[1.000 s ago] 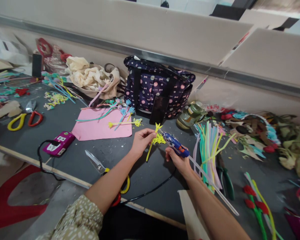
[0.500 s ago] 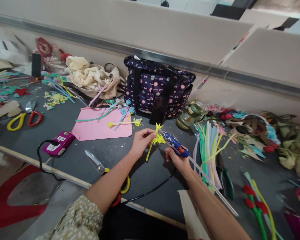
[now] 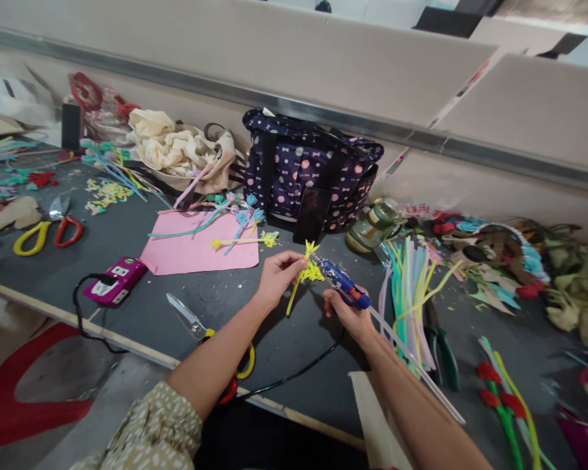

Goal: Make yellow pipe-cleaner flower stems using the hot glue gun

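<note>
Resting near the bench's (image 3: 149,323) front edge, scissors (image 3: 192,321) seem placed for quick reach. Above mid-bench, the left hand (image 3: 280,277) pinches a yellow flower (image 3: 310,249), head up, probably for steadiness; the blue glue gun (image 3: 342,282), gripped in the right hand (image 3: 351,314), angles its nozzle toward it, presumably for aim. Rightward, near the rear edge, a green jar's (image 3: 372,227) label and red lettering (image 3: 422,211) on clear packaging (image 3: 437,198) are illegible.

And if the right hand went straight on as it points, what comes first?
The right hand, blue plastic glue gun foremost, would probably meet the yellow fuzzy flower in the left hand; depth is unclear.
</note>
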